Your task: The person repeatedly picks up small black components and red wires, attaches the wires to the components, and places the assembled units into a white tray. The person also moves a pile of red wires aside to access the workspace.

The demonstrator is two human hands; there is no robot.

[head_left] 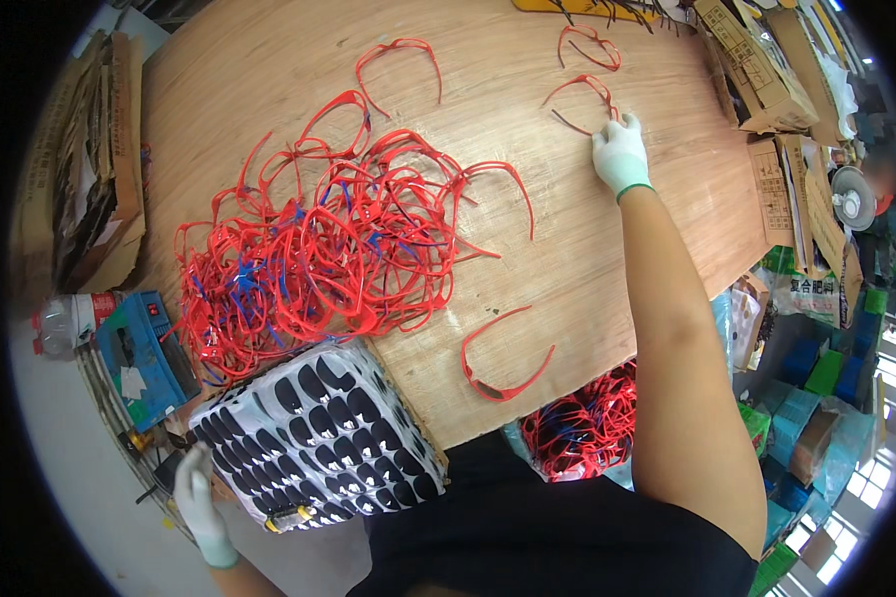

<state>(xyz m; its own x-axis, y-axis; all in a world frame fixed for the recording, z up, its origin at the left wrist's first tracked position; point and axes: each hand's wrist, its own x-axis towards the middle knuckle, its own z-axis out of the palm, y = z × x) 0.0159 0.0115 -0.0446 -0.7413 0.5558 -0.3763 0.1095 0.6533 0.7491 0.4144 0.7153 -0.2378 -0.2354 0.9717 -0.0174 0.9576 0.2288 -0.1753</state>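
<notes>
My right hand (622, 157), in a white glove with a green cuff, reaches to the far right of the table. Its fingers are closed on the near end of a red glasses frame (594, 84) lying there. At the lower left, my gloved left hand (201, 505) is beside the left edge of a white lens tray (287, 402), its fingers loosely stretched out. Rows of dark lenses (340, 412) stand in that tray. A large tangled heap of red glasses frames (319, 249), with blue bits among them, covers the table's left part.
Single red frames lie apart on the wooden table (528, 249), one near its front edge (508, 393). More frames fill a container (582, 423) below that edge. Cardboard (100, 179) stands at left, boxes (757, 65) at right. A blue bin (144, 348) is left of the tray.
</notes>
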